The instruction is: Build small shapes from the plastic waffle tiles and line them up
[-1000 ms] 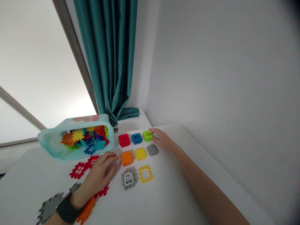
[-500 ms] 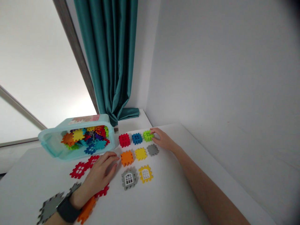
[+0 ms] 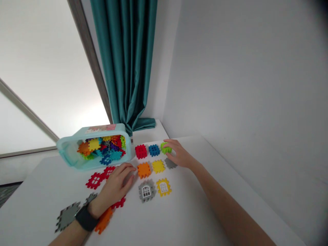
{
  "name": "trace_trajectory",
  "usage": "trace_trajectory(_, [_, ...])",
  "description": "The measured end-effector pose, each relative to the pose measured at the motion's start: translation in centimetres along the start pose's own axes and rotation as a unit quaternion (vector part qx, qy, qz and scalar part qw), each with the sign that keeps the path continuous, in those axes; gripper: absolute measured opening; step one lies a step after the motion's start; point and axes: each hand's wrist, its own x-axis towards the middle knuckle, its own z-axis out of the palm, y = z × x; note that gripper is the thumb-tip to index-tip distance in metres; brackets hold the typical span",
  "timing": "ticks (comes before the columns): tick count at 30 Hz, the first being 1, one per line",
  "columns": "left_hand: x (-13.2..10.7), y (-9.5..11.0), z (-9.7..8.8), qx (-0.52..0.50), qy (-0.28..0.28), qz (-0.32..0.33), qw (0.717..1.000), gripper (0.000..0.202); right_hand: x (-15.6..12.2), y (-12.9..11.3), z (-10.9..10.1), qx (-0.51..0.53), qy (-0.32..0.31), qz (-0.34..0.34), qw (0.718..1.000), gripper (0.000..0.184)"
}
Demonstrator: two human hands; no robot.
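— Where do we find the green block [image 3: 165,148]?

— Near the far edge of the table [image 3: 179,222], at the right end of a row of three: red block [image 3: 141,151], blue block [image 3: 154,150], then green. It sits on the table, just beside the blue one.

— And our right hand [image 3: 179,155]?

— It reaches in from the right. We see a finger over the block's top and the thumb at its near side, so the hand grasps the green block, which lies at our fingertips, to the left of the palm. The grey block [image 3: 169,164] lies partly under the same hand, in the next row with the yellow block [image 3: 158,166] and orange block [image 3: 144,169].

— What about the left hand [image 3: 116,184]?

— Released, palm down, fingers spread flat on the table. Its fingertips lie just beside the orange block; we cannot tell whether they touch it. The palm covers part of a red tile [image 3: 95,180], and an orange tile [image 3: 104,221] shows under the wrist, beside the watch [image 3: 85,218].

— And around them?

— Two window tiles, a grey one [image 3: 147,190] and a yellow one [image 3: 163,187], lie side by side nearest us. A box [image 3: 74,153] lies tipped on its side toward the far left corner, full of mixed pieces. A grey tile [image 3: 67,217] lies near the left edge.
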Motion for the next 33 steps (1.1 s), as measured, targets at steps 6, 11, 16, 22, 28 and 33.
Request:
trace_trajectory(6, [0.2, 0.4, -0.2, 0.003, -0.011, 0.007, 1.0, 0.024, 0.9, -4.5, 0.7, 0.003, -0.049, -0.036, 0.998, 0.036])
trace_trajectory(11, [0.7, 1.0, -1.4, 0.035, -0.053, 0.027, 0.998, 0.025, 1.1, -7.7, 1.7, -0.003, -0.081, -0.058, 0.995, 0.037])
trace_trajectory(16, [0.9, 0.4, -3.5, 0.11, -0.071, 0.026, 0.991, 0.023, 1.5, -10.0, 2.6, -0.002, -0.097, -0.082, 0.992, 0.038])
trace_trajectory(22, [0.1, -1.4, -7.2, 0.175, -0.118, -0.009, 0.978, 0.021, 2.4, -12.0, 4.4, 0.003, -0.108, -0.084, 0.991, 0.035])
trace_trajectory(28, [-2.1, -3.5, -10.2, 0.169, -0.134, -0.046, 0.975, 0.026, 3.7, -14.0, 6.1, 0.006, -0.136, -0.098, 0.986, 0.028])
trace_trajectory(33, [-4.2, -4.9, -11.3, 0.16, -0.147, -0.049, 0.975, 0.027, 5.0, -15.8, 7.5, 0.003, -0.179, -0.108, 0.978, 0.026])
